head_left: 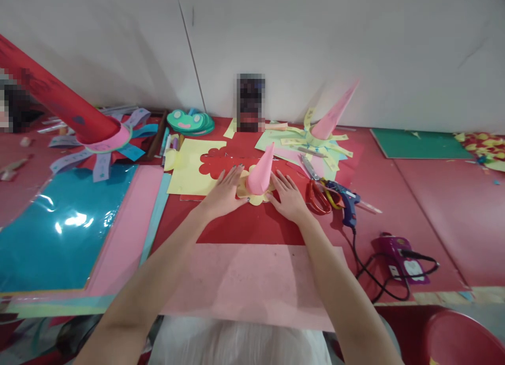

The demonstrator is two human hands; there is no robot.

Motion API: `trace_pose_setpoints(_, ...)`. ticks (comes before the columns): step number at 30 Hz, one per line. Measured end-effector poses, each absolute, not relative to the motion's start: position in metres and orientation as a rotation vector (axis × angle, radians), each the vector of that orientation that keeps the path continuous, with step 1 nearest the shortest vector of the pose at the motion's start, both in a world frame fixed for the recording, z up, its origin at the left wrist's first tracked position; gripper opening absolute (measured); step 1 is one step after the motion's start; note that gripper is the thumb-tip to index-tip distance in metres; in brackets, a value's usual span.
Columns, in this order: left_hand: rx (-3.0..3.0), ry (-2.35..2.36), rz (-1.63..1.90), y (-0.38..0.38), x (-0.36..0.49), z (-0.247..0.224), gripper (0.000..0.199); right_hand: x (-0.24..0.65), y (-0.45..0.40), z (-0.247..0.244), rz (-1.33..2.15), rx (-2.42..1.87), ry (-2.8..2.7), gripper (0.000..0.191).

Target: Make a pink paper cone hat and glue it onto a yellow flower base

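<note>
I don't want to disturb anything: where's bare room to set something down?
The red tabletop between the green board and purple box looks bare, as does the pink sheet between the forearms. Crowded: around the scissors and glue gun.

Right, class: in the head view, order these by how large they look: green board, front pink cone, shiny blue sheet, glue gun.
1. Shiny blue sheet
2. Green board
3. Front pink cone and glue gun: too alike in size, and too different in shape, to rank.

Smooth, matt paper cone (260, 176)
</note>
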State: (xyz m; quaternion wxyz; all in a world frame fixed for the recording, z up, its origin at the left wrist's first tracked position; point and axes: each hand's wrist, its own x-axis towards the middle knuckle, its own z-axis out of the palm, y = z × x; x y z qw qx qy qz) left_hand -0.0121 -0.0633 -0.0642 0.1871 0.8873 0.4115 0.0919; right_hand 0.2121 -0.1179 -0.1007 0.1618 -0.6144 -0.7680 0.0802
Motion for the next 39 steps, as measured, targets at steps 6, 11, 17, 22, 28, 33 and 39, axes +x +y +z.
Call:
trace_pose_setpoints(6,2.603,1.137,0.287,-0.095,-0.019,-0.060,0.053,0.213,-0.118,-0.102,0.250,-1.754,-2.201,0.063)
trace_pose_setpoints(11,2.657,1.061,0.217,-0.105,-0.020,-0.067,0.044,0.213,-0.118,-0.102,0.246,-1.758,-2.207,0.062)
trace_pose_setpoints(17,2.777,1.006,0.128,-0.107,-0.026,-0.068,0.051,0.214,-0.117,-0.099,0.297,-1.770,-2.194,0.064)
trace_pose_setpoints(22,2.828,1.000,0.186,-0.110,-0.027,-0.072,0.047,0.217,-0.114,-0.095,0.354,-1.741,-2.197,0.067)
trace_pose_setpoints(28,2.932,0.830,0.315,-0.110,-0.023,-0.075,0.039,0.220,-0.109,-0.092,0.386,-1.690,-2.232,0.067)
trace_pose_setpoints(33,3.006,0.770,0.203,-0.110,-0.020,-0.075,0.041,0.220,-0.108,-0.093,0.379,-1.684,-2.245,0.067)
trace_pose_setpoints(39,3.039,0.779,0.133,-0.109,-0.016,-0.071,0.043,0.220,-0.108,-0.094,0.364,-1.688,-2.237,0.067)
